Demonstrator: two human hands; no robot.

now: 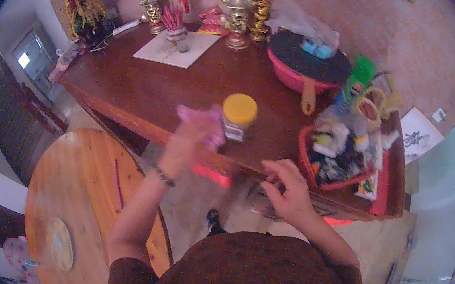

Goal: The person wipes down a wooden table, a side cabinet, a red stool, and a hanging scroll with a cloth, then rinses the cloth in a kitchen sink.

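Note:
My left hand (181, 149), blurred and wearing a dark bracelet, grips a pink-purple cloth (213, 125) over the front part of the dark red wooden table (166, 86). Just right of the cloth stands a clear jar with a yellow lid (239, 108); whether the two touch I cannot tell. My right hand (290, 189) hovers by the table's front edge, fingers loosely bent and apart from the thumb, holding nothing. A red heart-shaped basket (304, 152) full of mixed small items lies beyond it to the right.
Along the wall stand red-topped gold lamps (238, 18), an incense pot (175, 34) on a white board (149, 52), and a vase of dried flowers (81, 15). A pink basin (282, 69) under a dark round cover sits back right. A round wooden tabletop (87, 192) is at lower left.

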